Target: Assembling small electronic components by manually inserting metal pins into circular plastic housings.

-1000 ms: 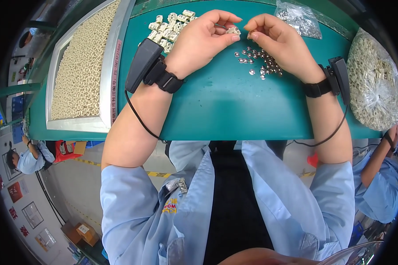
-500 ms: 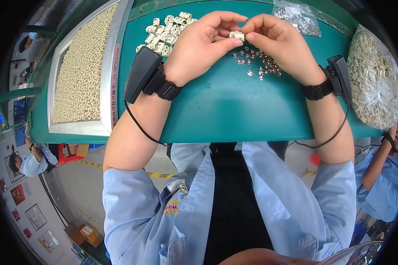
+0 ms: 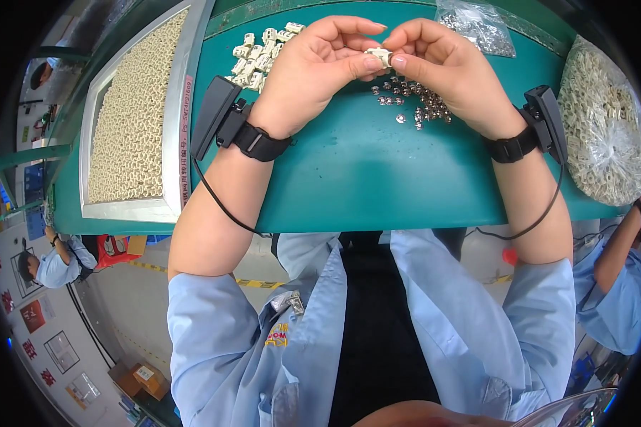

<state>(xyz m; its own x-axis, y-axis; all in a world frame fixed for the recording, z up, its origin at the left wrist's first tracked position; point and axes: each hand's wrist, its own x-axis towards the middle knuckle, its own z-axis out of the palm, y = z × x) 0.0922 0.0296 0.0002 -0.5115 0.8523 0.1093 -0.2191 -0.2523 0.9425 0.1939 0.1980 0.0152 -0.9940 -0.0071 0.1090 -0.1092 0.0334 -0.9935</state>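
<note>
The left hand pinches a cream plastic housing, seemingly to steady it; what the right hand holds, I cannot tell. Shiny metal pieces lie near, likely for reach.

Left hand pinches cream block; right hand at its end; metal parts on green table.

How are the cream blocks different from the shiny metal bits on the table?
The cream blocks are pale and dull, while the metal bits gleam silver. Each cream block is chunky and bigger; each metal bit is smaller. The cream blocks lie beside the left hand; the metal bits lie near the right hand. Both lie loose in groups on the green table.
</note>
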